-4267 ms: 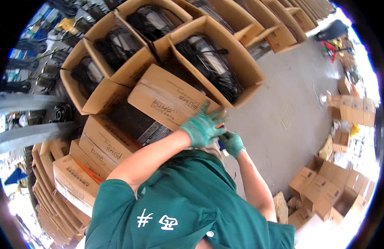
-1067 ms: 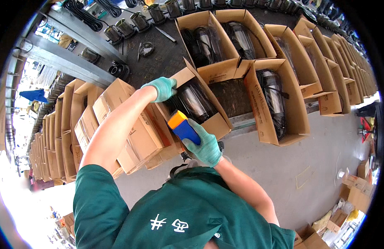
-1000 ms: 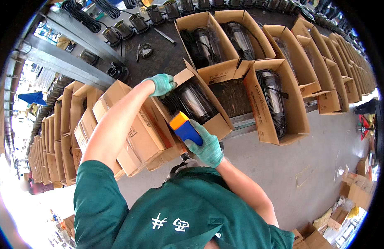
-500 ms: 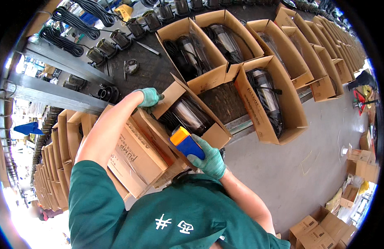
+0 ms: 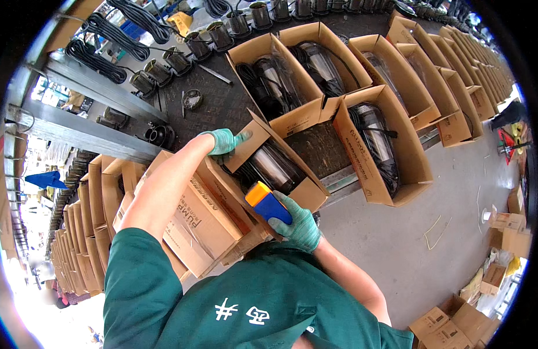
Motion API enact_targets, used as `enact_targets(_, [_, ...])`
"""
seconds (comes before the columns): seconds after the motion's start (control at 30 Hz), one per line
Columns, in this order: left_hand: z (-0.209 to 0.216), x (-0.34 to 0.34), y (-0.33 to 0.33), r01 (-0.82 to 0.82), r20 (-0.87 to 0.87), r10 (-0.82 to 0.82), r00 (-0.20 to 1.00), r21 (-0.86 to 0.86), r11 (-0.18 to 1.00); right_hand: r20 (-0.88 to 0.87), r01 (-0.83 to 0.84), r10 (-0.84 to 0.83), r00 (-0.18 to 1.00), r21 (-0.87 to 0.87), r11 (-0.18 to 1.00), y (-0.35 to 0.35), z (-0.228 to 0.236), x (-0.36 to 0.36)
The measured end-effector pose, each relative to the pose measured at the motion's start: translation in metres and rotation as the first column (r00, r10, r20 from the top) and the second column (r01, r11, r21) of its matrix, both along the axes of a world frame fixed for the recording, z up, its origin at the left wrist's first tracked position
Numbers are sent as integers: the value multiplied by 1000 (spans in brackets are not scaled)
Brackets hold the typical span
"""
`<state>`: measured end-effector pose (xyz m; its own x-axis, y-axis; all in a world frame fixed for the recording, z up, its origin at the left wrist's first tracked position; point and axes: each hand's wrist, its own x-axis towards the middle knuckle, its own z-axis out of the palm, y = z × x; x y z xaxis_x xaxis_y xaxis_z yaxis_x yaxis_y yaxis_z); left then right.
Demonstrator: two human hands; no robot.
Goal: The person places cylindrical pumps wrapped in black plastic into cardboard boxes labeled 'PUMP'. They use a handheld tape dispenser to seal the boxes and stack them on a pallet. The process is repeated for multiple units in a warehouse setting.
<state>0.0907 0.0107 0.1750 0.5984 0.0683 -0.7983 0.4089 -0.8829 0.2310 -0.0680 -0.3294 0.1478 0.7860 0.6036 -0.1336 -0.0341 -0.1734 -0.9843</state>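
An open cardboard box (image 5: 311, 191) stands tilted in front of me, with a shiny metal cylinder (image 5: 275, 167) and black coiled cable (image 5: 244, 173) inside. My left hand (image 5: 224, 141), in a green glove, grips the box's raised far-left end flap (image 5: 250, 141). One finger lies over the flap's face; the other fingers are partly hidden. In my gloved right hand (image 5: 300, 224) is a blue handheld tool with an orange-yellow end (image 5: 270, 205), its exact kind unclear. It is held above the near side of the box, with its yellow end toward the cable.
A closed printed carton (image 5: 202, 224) lies at the near left. Open boxes (image 5: 385, 148) holding metal cylinders and cable stand beyond and to the right. Metal posts (image 5: 86, 129) rise at left. Metal cups (image 5: 176, 60) and a tape roll (image 5: 192, 99) sit on the dark bench.
The whole view has shifted slightly. My left hand's finger reaches further across the flap. My right hand still holds the blue tool in nearly the same place by the box.
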Motion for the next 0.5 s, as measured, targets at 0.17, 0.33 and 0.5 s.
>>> enact_targets(0.17, [35, 0, -36, -330, -164, 323, 932, -14, 944, 31, -5, 3, 1000, 57, 998, 0, -6, -4])
enact_targets(0.33, [23, 21, -60, -303, -57, 300, 952, -72, 950, 18, -20, 19, 1000, 47, 999, -3, -1, -5])
enact_targets(0.5, [28, 20, -49, -325, -233, 303, 924, -64, 943, 84, -10, 4, 996, 76, 997, -5, -10, -4])
